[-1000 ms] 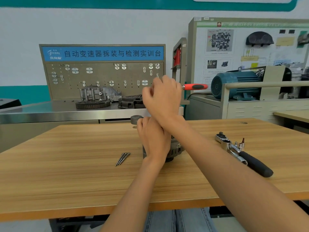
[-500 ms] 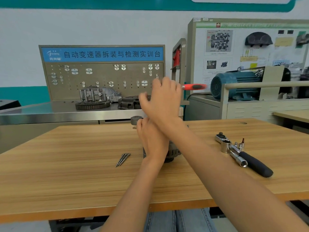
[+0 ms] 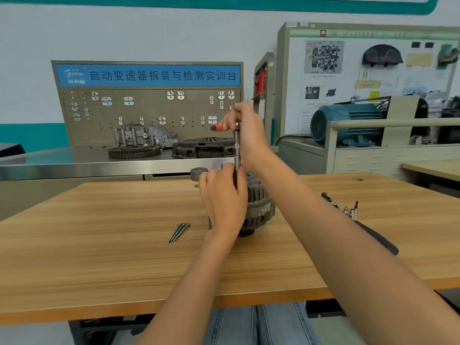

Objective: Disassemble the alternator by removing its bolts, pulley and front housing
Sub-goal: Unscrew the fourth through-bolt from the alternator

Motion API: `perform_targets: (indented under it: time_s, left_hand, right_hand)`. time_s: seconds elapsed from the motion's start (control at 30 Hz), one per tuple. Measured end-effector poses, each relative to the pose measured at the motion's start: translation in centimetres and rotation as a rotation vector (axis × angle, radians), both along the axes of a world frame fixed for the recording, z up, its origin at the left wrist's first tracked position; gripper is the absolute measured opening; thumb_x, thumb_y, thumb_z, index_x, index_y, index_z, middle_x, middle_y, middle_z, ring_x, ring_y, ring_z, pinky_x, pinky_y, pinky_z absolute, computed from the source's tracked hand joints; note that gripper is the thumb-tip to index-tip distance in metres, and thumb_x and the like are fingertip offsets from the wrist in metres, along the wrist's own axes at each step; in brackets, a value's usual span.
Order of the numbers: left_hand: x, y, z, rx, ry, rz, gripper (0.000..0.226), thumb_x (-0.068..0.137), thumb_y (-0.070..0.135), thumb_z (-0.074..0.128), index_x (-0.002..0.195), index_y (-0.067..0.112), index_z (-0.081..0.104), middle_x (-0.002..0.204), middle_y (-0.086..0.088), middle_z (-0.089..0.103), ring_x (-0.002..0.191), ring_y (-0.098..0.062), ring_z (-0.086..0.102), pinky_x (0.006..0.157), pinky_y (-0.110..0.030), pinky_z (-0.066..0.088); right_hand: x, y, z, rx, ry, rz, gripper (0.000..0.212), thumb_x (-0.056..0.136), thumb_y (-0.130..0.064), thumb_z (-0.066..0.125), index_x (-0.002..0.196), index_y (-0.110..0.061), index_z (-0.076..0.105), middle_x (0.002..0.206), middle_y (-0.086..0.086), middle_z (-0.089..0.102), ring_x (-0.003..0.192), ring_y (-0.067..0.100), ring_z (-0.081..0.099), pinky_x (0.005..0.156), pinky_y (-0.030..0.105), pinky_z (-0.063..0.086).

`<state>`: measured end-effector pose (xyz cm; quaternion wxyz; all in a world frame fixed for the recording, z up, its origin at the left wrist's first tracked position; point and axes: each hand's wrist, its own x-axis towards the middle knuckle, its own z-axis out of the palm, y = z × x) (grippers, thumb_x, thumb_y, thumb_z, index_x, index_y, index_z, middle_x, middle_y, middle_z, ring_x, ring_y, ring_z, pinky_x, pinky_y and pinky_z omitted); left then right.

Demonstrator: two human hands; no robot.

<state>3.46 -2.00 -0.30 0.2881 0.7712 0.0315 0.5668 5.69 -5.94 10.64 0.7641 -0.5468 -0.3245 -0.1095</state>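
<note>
The grey alternator (image 3: 258, 207) stands upright in the middle of the wooden table (image 3: 99, 232). My left hand (image 3: 222, 197) grips its top and left side, hiding most of it. A metal extension shaft (image 3: 237, 148) rises straight up from the alternator's top. My right hand (image 3: 245, 131) grips the red-handled T-wrench (image 3: 216, 127) at the shaft's upper end; the red handle tip points left. Three long removed bolts (image 3: 178, 232) lie together on the table left of the alternator. A grey pulley (image 3: 198, 173) sits at the table's far edge behind my left hand.
A black-handled ratchet (image 3: 378, 239) and small sockets (image 3: 351, 211) lie on the table at the right, partly behind my right forearm. A steel bench (image 3: 74, 163) behind holds gearbox parts and a pegboard. A blue motor (image 3: 346, 124) stands at the back right.
My right hand has turned the T-wrench: the red handle that pointed right past my hand now points left. The vertical shaft has come into sight. My left hand stays on the alternator.
</note>
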Motion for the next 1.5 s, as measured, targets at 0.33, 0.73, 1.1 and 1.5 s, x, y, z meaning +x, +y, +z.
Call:
perform_targets:
  time_s: [0.33,0.73,1.1,1.5]
  left_hand:
    - [0.2,0.1,0.2,0.022,0.035,-0.022,0.022,0.089,0.017,0.046,0.067,0.018,0.043,0.062,0.009,0.04,0.069,-0.013,0.037,0.075,-0.026,0.025]
    - [0.3,0.1,0.0,0.036,0.03,0.051,0.02,0.088,0.012,0.054,0.069,0.017,0.048,0.063,0.01,0.037,0.07,-0.015,0.038,0.072,-0.024,0.02]
    - [0.2,0.0,0.0,0.058,0.047,0.002,0.03,0.096,0.028,0.027,0.08,0.018,0.051,0.069,0.009,0.045,0.072,-0.011,0.037,0.077,-0.026,0.023]
    - [0.3,0.4,-0.1,0.11,0.052,0.079,0.029,0.079,0.005,0.059,0.064,0.021,0.039,0.059,0.006,0.045,0.07,-0.017,0.044,0.074,-0.022,0.02]
  right_hand:
    - [0.0,1.2,-2.2,-0.356,-0.531,-0.828,0.032,0.084,-0.021,0.044,0.053,-0.018,0.035,0.062,-0.004,0.037,0.067,0.016,0.037,0.073,0.031,0.031]
    - [-0.4,1.4,-2.0,-0.135,-0.378,-0.529,0.035,0.089,-0.011,0.045,0.055,-0.014,0.039,0.059,-0.003,0.039,0.061,0.009,0.037,0.065,0.022,0.035]
    - [-0.4,0.7,-0.7,-0.029,-0.14,-0.118,0.041,0.089,-0.013,0.039,0.048,-0.016,0.036,0.054,-0.001,0.04,0.058,0.013,0.04,0.073,0.03,0.04]
    - [-0.3,2.0,-3.2,-0.499,-0.589,-1.132,0.015,0.079,-0.026,0.049,0.069,-0.014,0.052,0.08,0.001,0.047,0.082,0.02,0.042,0.089,0.033,0.027]
